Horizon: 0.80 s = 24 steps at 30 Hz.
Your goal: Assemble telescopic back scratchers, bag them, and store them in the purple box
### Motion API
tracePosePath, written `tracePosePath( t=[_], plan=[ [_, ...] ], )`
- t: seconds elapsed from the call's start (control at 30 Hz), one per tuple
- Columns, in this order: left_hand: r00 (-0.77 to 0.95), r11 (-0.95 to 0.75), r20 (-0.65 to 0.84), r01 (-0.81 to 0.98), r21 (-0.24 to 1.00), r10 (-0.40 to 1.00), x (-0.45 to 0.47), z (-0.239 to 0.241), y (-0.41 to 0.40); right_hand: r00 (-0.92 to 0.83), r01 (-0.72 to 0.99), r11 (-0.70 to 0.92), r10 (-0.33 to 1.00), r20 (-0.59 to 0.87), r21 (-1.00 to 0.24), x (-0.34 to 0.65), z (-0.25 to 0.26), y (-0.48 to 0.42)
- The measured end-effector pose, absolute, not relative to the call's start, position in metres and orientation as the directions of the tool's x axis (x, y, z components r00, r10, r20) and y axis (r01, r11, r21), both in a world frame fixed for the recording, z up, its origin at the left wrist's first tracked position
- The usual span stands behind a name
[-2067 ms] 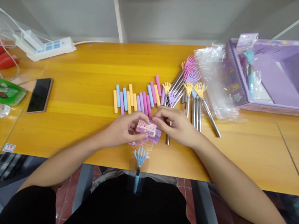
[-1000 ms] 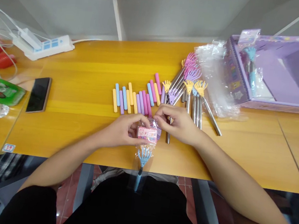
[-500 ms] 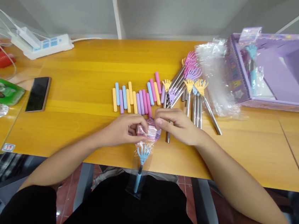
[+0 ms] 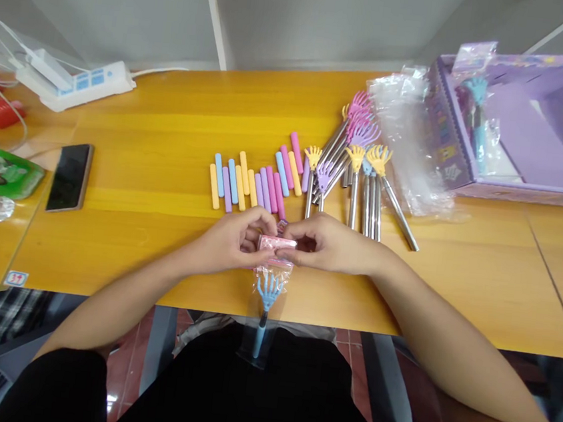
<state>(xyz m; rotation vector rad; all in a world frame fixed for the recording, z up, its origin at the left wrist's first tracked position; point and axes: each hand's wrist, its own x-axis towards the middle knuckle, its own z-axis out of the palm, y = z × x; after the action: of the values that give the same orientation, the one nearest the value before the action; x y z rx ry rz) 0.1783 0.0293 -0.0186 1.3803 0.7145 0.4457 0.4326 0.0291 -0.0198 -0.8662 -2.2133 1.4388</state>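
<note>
Between my two hands is a pink printed header card (image 4: 276, 244) at the top of a clear plastic bag (image 4: 253, 329). Inside the bag hangs a blue back scratcher (image 4: 269, 293), its claw upward and its handle over the table's front edge. My left hand (image 4: 243, 239) pinches the card's left side. With thumb and bent fingers, my right hand (image 4: 318, 243) grips its right side. Just beyond my hands lie several coloured handle sleeves (image 4: 239, 183) in rows. Back scratchers with metal rods and coloured claws (image 4: 357, 158) are heaped past my right hand.
Clear plastic bags (image 4: 409, 144) lie beside a purple box (image 4: 540, 191), which holds a bagged blue back scratcher (image 4: 479, 124). To the left are a phone (image 4: 70, 177), a power strip (image 4: 93, 87) with cables, and a green packet (image 4: 1, 168).
My right hand has moved left and down onto the header card, which now looks narrower and folded flat. My left hand stays at its left side.
</note>
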Motion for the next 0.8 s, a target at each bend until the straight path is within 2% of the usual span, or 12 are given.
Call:
tracePosePath(
  t=[0.13, 0.33, 0.5, 0.6, 0.67, 0.73, 0.8],
  plan=[
    [0.724, 0.188, -0.21, 0.113, 0.976, 0.657, 0.179, -0.018, 0.03, -0.761, 0.307, 0.253, 0.645, -0.077, -0.917, 0.434, -0.02, 0.029],
    [0.754, 0.247, -0.239, 0.105, 0.963, 0.612, 0.177, -0.021, 0.031, -0.777, 0.268, 0.262, 0.628, -0.047, -0.927, 0.434, -0.015, 0.028],
    [0.812, 0.297, -0.312, 0.18, 0.938, 0.494, 0.178, -0.014, 0.029, -0.794, 0.217, 0.022, 0.585, -0.163, -0.976, 0.439, -0.013, 0.031],
    [0.798, 0.282, -0.305, 0.177, 0.943, 0.52, 0.176, -0.01, 0.031, -0.826, 0.158, -0.1, 0.532, -0.187, -0.982, 0.443, -0.015, 0.034],
    [0.791, 0.266, -0.274, 0.146, 0.953, 0.548, 0.172, -0.009, 0.034, -0.845, 0.178, -0.158, 0.481, -0.233, -0.971, 0.443, -0.015, 0.034],
    [0.766, 0.244, -0.222, 0.087, 0.966, 0.604, 0.167, -0.011, 0.038, -0.862, 0.237, -0.17, 0.417, -0.287, -0.957, 0.439, -0.015, 0.032],
    [0.677, 0.228, -0.167, -0.002, 0.974, 0.717, 0.164, -0.014, 0.042, -0.88, 0.255, -0.124, 0.381, -0.283, -0.959, 0.434, -0.016, 0.03]
  ],
)
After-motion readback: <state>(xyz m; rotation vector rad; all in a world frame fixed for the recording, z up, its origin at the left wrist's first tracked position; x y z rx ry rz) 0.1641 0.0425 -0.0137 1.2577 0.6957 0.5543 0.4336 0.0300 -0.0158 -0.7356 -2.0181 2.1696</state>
